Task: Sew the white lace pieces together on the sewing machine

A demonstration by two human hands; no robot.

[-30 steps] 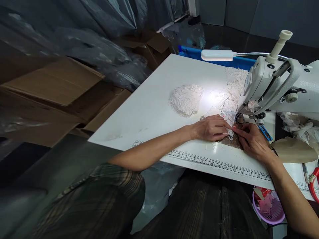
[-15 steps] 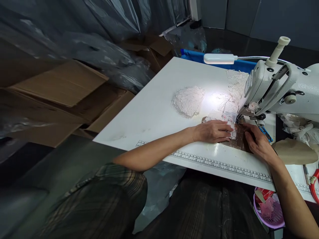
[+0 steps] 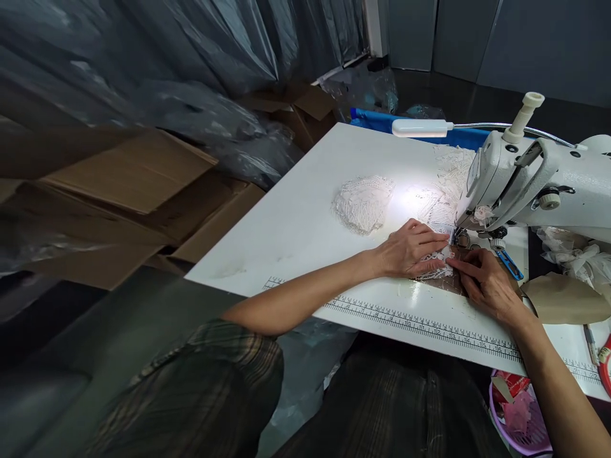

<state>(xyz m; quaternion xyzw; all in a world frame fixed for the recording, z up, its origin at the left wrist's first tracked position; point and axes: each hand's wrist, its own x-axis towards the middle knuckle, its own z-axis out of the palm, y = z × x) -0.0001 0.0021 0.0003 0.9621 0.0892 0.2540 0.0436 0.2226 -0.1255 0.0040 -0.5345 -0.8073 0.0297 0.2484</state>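
Head view shows the lace piece [image 3: 442, 272] at the near side of the sewing machine [image 3: 568, 172], under the flat left hand [image 3: 408, 251], which covers more of it, while the right hand [image 3: 484, 280] touches its right edge (pinching or not, and its long axis, I cannot tell).

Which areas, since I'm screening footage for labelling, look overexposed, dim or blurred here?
Head view: a glare patch washes out the white tabletop beside the rounded lace pile; head view: the cardboard box at left looks dim and smeared; head view: the left hand and right hand are lit and fairly clear.
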